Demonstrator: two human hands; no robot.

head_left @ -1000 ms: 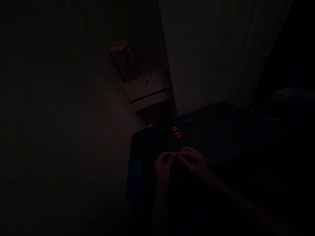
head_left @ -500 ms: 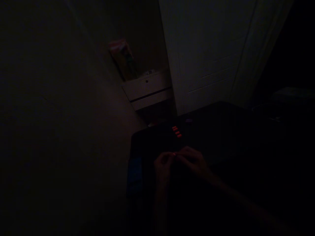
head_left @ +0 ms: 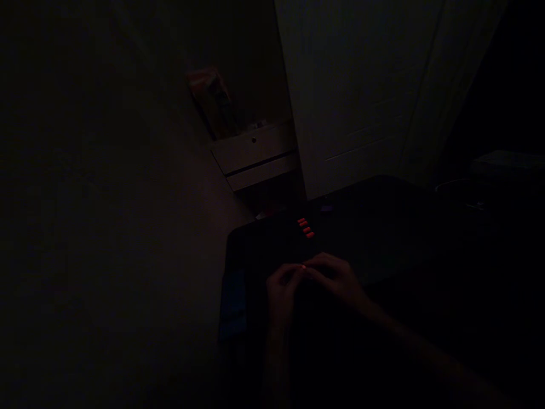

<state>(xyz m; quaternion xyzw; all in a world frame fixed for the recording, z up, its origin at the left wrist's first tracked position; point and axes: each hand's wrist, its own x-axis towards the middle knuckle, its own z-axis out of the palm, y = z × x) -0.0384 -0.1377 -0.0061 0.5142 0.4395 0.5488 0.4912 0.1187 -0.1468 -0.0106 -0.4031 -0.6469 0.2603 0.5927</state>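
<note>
In the dim head view my left hand (head_left: 281, 286) and my right hand (head_left: 336, 276) meet at their fingertips over the dark table. Both are closed in a pinch around a tiny orange-red piece (head_left: 303, 267), mostly covered by the fingers, so its kind cannot be made out. Just beyond the hands lies a row of several small orange-red pieces (head_left: 306, 229), short and rounded like capsules. A small purple object (head_left: 326, 209) rests behind that row, to the right.
A flat blue rectangular object (head_left: 233, 305) lies at the left edge of the dark table (head_left: 366, 221). White drawers (head_left: 259, 153) and a pale door-like panel (head_left: 353, 102) stand behind. Over the drawers is a colourful packet (head_left: 210, 102). A thin pale cable (head_left: 451, 183) lies at right.
The picture has grown darker overall. Both hands keep almost the same place, and the piece between the fingertips now shows as a small bright spot. The row has not moved.
</note>
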